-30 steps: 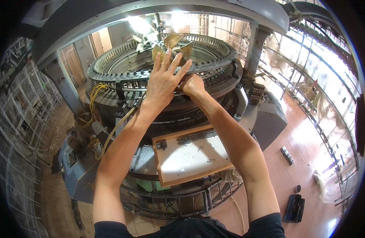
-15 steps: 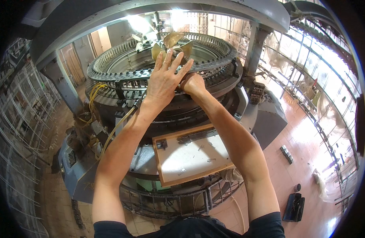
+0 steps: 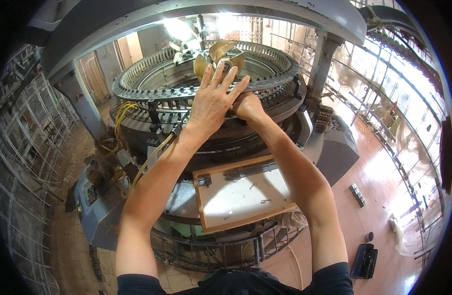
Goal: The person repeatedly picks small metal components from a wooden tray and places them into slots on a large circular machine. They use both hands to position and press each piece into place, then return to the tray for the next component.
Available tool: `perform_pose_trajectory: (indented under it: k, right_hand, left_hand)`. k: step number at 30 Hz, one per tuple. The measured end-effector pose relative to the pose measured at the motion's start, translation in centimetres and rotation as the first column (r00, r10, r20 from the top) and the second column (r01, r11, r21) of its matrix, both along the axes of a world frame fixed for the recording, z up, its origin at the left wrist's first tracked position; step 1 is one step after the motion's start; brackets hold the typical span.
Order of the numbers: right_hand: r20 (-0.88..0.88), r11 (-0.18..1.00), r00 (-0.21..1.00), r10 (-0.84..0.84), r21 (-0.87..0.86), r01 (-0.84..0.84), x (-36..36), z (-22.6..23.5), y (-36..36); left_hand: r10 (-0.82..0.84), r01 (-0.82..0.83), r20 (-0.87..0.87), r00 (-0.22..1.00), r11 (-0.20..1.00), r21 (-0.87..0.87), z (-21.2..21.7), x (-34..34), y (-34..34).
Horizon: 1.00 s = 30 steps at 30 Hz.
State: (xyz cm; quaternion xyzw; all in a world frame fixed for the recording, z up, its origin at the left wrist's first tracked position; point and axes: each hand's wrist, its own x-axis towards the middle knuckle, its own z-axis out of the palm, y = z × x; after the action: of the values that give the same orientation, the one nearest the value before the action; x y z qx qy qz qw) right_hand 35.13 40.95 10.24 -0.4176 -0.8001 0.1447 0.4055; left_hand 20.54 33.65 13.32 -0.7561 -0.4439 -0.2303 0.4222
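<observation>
My left hand (image 3: pixel 209 104) lies over the near edge of the raised black ring (image 3: pixel 174 92) of a large circular knitting machine. Its fingers are stretched and spread, pointing away from me. Just right of it and lower, my right hand (image 3: pixel 249 106) reaches in under the ring with curled fingers. The ring and the left hand hide its fingertips, so anything it grips cannot be made out. Beyond my fingers stands a brass-coloured fan (image 3: pixel 221 50) inside the ring. A yellow hose (image 3: pixel 157 150) with a dark fitting runs beside my left forearm.
A wood-framed white tray (image 3: pixel 245 199) with small metal parts rests on the machine below my arms. Yellow cables (image 3: pixel 121 115) hang at the left. A grey post (image 3: pixel 325 61) rises at the right. On the tiled floor lie a black case (image 3: pixel 364 261) and a dark metal block (image 3: pixel 357 195).
The whole view has shifted slightly, so the machine sits a little farther right. Both hands keep nearly the same places at the ring.
</observation>
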Motion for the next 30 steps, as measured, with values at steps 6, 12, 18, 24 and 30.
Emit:
perform_pose_trajectory:
  k: [6,12,18,24,30]
  right_hand:
    - [-0.014,0.997,0.998,-0.062,-0.053,0.062,-0.1,0.1,-0.6]
    - [-0.033,0.987,0.995,-0.09,-0.134,0.085,-0.3,0.1,-0.9]
    - [-0.04,0.996,0.996,-0.081,-0.043,0.079,-0.2,0.1,-1.1]
    - [0.044,0.99,0.992,-0.115,-0.081,0.119,-0.1,0.1,-0.6]
    - [0.009,0.984,0.985,-0.172,0.035,0.172,-0.6,-0.4,-0.3]
  left_hand:
    - [-0.003,0.003,0.003,1.0,1.0,-0.004,0.0,-0.1,0.0]
    - [-0.026,0.026,0.024,0.999,1.0,-0.01,0.0,0.0,0.1]
    - [-0.015,0.015,0.01,1.0,1.0,0.007,0.0,0.1,0.1]
    - [-0.007,0.007,-0.012,1.0,1.0,0.014,0.0,0.2,0.3]
    - [-0.001,0.002,-0.027,1.0,1.0,0.029,0.0,0.6,0.3]
